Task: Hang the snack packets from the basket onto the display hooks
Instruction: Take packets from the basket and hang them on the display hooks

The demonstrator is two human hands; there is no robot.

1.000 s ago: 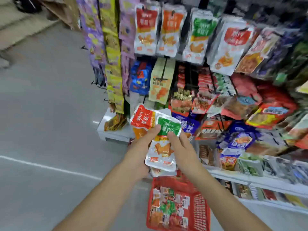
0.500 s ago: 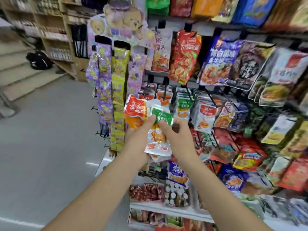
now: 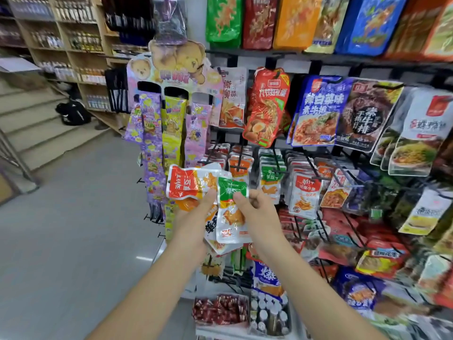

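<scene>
Green packet pinched at its top, with its matching hook up and to the right.

The right hand (image 3: 259, 212) has its fingers (image 3: 239, 196) clenched on the top edge of the green packet (image 3: 231, 217), which hangs upright with its long axis vertical. The left hand (image 3: 193, 224) grips the bunch of packets (image 3: 186, 184), fanned beside it and touching it. The hook (image 3: 277, 171) holding the same green kind sits near the rack's left edge, just above and to the right of the right hand, the nearer hand (the packet's hanging hole is too small to make out). The packet likely needs raising and pushing on. The basket is out of view.
</scene>
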